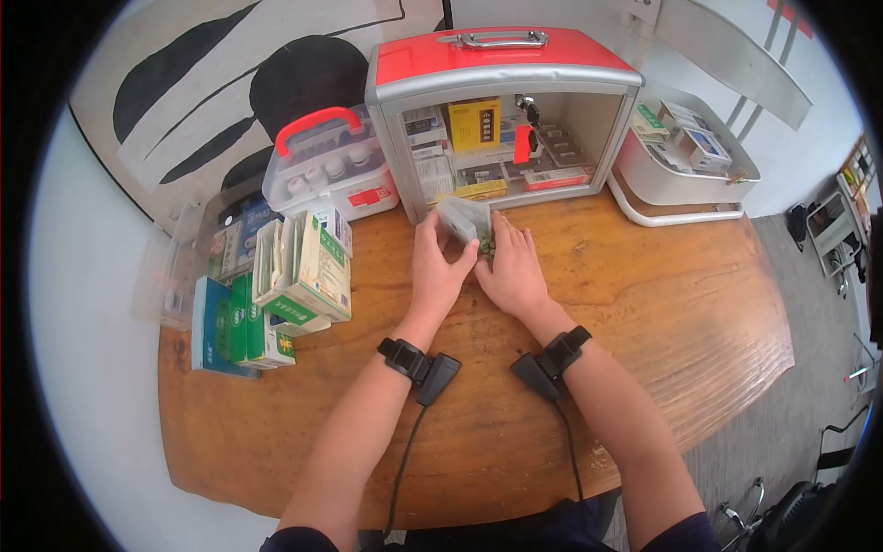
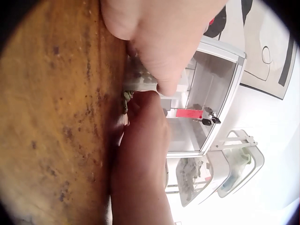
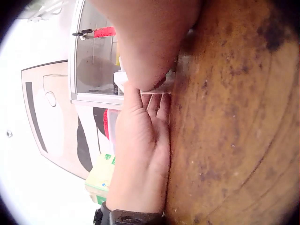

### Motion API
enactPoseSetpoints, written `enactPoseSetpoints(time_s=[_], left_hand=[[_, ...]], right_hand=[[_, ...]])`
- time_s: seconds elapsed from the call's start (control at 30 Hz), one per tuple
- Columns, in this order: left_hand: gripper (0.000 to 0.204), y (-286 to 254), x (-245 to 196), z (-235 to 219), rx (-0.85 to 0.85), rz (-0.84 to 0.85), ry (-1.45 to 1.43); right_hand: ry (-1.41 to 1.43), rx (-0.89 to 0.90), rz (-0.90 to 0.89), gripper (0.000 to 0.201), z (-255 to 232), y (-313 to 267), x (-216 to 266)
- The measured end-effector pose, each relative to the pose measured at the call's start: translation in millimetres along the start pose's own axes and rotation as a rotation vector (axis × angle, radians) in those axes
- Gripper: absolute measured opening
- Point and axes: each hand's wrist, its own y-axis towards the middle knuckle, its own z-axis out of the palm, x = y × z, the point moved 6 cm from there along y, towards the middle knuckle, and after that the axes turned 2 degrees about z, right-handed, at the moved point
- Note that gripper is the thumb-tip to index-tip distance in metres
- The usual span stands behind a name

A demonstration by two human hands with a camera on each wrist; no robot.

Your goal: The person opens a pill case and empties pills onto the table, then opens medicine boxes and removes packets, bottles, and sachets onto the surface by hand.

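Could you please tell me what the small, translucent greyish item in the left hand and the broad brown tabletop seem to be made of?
The small, translucent greyish item: probably smooth plastic, being partly see-through; its stiffness is unclear.
The broad brown tabletop: apparently varnished wood, with visible grain and glossy highlights.

- The person's left hand point(image 1: 440, 271) and right hand point(image 1: 517, 274) are bare.
- Black wrist straps point(image 1: 403, 358) carry black, wedge-shaped housings point(image 1: 441, 379).
- Thin black cables point(image 1: 404, 460) run from the housings.
- The sleeves point(image 1: 685, 535) look dark navy, nearly black.
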Motion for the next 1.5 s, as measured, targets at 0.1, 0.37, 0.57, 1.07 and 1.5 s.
enactPoseSetpoints(time_s=[0.1,0.37,0.57,1.07,1.5], left_hand=[[0.069,-0.7,0.5,-1.6,-0.002,-0.031,-0.009],[0.068,-3.2,6.9,-3.2,-0.004,-0.038,-0.155],[0.068,-4.6,-3.7,-4.0,0.038,0.030,-0.095],[0.085,-3.6,-2.1,0.8,0.082,0.046,0.071],[0.063,-3.0,-14.2,-7.2,0.014,0.191,-0.017]], right_hand=[[-0.069,0.011,0.022,0.079,-0.8,-0.3,6.8],[-0.182,0.057,0.007,0.090,6.0,-0.4,3.4],[-0.165,0.047,0.028,0.092,6.0,-0.3,2.3],[-0.203,0.047,0.017,0.087,8.4,-0.4,-0.5],[-0.096,0.011,0.006,0.088,3.2,-1.6,2.8]])
